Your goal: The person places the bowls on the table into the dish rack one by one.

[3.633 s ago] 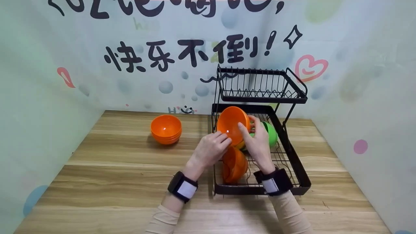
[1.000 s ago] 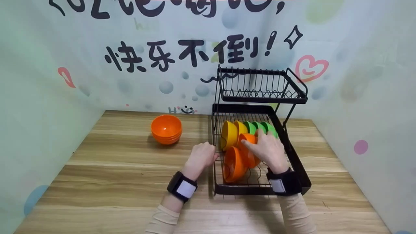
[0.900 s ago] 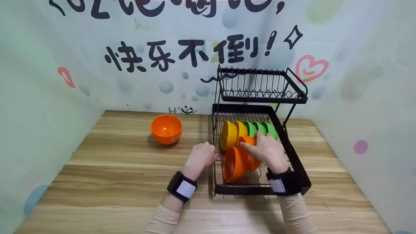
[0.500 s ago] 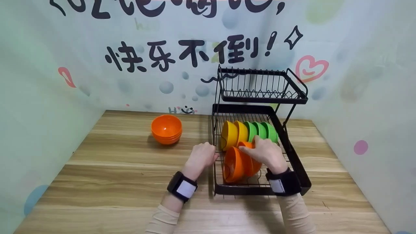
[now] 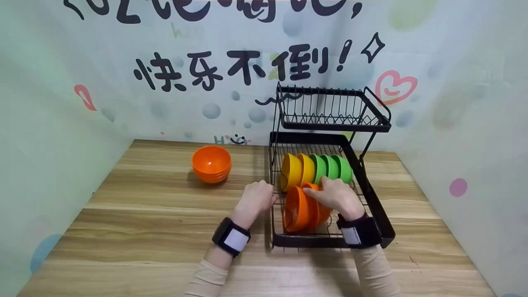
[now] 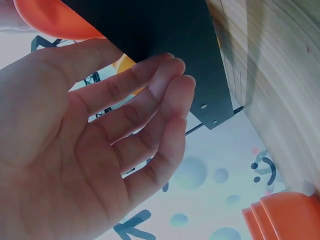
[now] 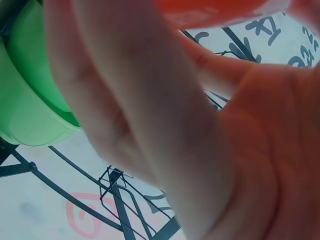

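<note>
In the head view my right hand (image 5: 339, 198) grips an orange bowl (image 5: 324, 214), thumb over its rim and fingers on its far side. The bowl stands on edge in the front row of the black dish rack (image 5: 330, 240), close against another orange bowl (image 5: 296, 210) to its left. At the rack's left side, my left hand (image 5: 256, 200) holds the edge. The left wrist view has its curled fingers (image 6: 172, 95) against the dark side wall, the thumb reaching past the rim. Green bowl (image 7: 40, 90) and orange bowl flank my fingers in the right wrist view.
Behind the orange bowls, yellow bowls (image 5: 291, 171) and green bowls (image 5: 344, 168) stand on edge in a row. An upper rack tier (image 5: 334, 126) overhangs the back. Left of the rack, a stack of orange bowls (image 5: 211, 163) sits on the wooden table (image 5: 144, 231).
Both hands held the bowl above the rack earlier. My left hand has since moved to the rack's edge, and my right has lowered the bowl into the front row.
</note>
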`<state>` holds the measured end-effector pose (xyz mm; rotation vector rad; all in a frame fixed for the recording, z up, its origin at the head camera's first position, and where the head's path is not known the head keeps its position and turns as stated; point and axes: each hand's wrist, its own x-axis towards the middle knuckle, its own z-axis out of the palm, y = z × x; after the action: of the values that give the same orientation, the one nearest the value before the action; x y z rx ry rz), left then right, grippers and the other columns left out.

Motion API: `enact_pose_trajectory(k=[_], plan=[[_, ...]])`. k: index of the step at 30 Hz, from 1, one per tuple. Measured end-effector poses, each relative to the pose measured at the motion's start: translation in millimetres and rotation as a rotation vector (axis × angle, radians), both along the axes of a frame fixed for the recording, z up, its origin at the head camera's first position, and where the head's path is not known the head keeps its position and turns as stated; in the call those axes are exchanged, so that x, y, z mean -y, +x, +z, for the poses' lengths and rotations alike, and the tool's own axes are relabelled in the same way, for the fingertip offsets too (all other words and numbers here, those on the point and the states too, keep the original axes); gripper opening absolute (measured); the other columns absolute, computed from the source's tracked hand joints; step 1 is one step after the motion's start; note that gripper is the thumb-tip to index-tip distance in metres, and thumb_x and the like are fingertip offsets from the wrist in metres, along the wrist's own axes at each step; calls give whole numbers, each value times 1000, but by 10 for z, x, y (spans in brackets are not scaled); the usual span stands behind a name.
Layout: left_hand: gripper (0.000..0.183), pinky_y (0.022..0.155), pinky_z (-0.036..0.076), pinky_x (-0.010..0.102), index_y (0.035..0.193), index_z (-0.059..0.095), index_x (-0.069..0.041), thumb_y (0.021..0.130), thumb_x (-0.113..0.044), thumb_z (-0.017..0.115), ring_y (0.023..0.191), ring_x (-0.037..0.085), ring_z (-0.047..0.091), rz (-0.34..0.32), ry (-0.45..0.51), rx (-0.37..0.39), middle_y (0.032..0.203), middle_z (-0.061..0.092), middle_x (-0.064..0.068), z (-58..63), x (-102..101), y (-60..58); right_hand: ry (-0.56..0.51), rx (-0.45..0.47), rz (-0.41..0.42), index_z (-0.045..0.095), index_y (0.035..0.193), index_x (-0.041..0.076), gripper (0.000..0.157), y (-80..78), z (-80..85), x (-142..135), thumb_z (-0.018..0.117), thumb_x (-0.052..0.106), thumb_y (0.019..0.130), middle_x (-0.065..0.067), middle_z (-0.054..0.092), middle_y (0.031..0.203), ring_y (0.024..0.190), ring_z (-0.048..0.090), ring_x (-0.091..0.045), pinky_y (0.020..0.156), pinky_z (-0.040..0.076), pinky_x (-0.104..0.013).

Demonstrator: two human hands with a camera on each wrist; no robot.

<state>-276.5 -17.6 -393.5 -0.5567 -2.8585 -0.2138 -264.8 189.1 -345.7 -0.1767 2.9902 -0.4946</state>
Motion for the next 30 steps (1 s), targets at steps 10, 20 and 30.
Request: enact_pose_trajectory(k=[10, 20, 30], plan=[[25, 67, 56, 44, 86, 71, -4, 88, -27, 63, 80, 33, 68, -4, -8, 6, 90, 71, 16, 20, 0, 6, 4, 29, 29, 52, 92, 6, 44, -9, -7, 2, 52, 50, 91, -5, 47, 71, 65, 54, -19, 55, 39, -27], [23, 64, 55, 43, 80, 68, -3, 87, -25, 63, 77, 32, 68, 1, 2, 20, 86, 70, 15, 8, 5, -2, 32, 67, 58, 52, 95, 6, 41, -36, -13, 10, 46, 47, 94, -9, 53, 78, 70, 56, -21, 59, 44, -30], [24, 65, 55, 45, 79, 67, -3, 88, -25, 63, 77, 33, 68, 8, 19, 36, 87, 70, 16, 12, 0, -5, 30, 69, 56, 52, 94, 7, 40, -32, -12, 9, 47, 46, 94, -8, 53, 77, 68, 56, -20, 58, 43, -30]])
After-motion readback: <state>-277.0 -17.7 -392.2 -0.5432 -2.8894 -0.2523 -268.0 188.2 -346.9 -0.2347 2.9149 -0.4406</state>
